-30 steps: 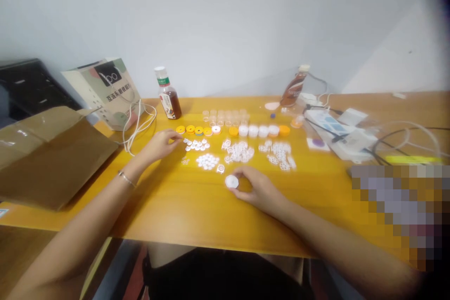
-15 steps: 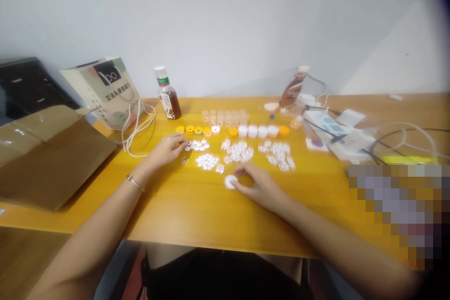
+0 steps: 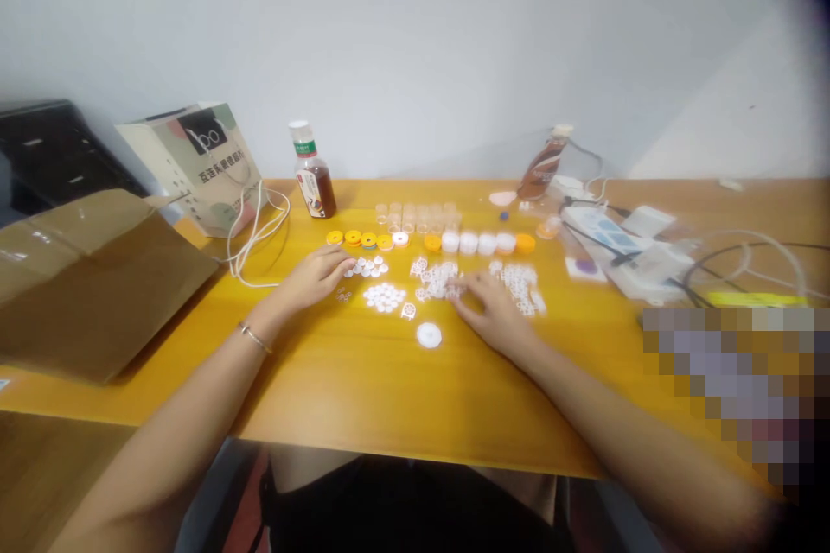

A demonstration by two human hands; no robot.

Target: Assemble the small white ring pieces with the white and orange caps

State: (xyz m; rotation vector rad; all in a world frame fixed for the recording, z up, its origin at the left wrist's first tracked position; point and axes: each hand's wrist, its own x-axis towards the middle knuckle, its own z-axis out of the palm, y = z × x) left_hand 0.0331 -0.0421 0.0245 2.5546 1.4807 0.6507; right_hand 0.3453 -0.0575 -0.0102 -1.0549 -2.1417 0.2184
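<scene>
A yellow-orange table (image 3: 363,389) carries groups of small white plastic parts (image 3: 384,297) in front of a row of orange and white round caps (image 3: 447,241) and small clear cups (image 3: 415,214). My left hand (image 3: 319,271) rests with curled fingers at the left group of white discs (image 3: 367,267); what its fingertips hold is too small to tell. My right hand (image 3: 491,302) reaches into the middle pile of white ring pieces (image 3: 441,278), fingers stretched forward and blurred. A white round cap (image 3: 429,334) lies alone on the table just left of that hand.
A brown cardboard box (image 3: 91,276) and a paper bag (image 3: 198,164) with cord handles stand at the left. Two drink bottles (image 3: 314,174) (image 3: 543,164) stand at the back. Cables, a power strip (image 3: 609,233) and white boxes lie at the right. A wall is behind.
My right hand let go of the white round cap, left it on the table and moved forward into the pile of white ring pieces. My left hand stayed by the discs.
</scene>
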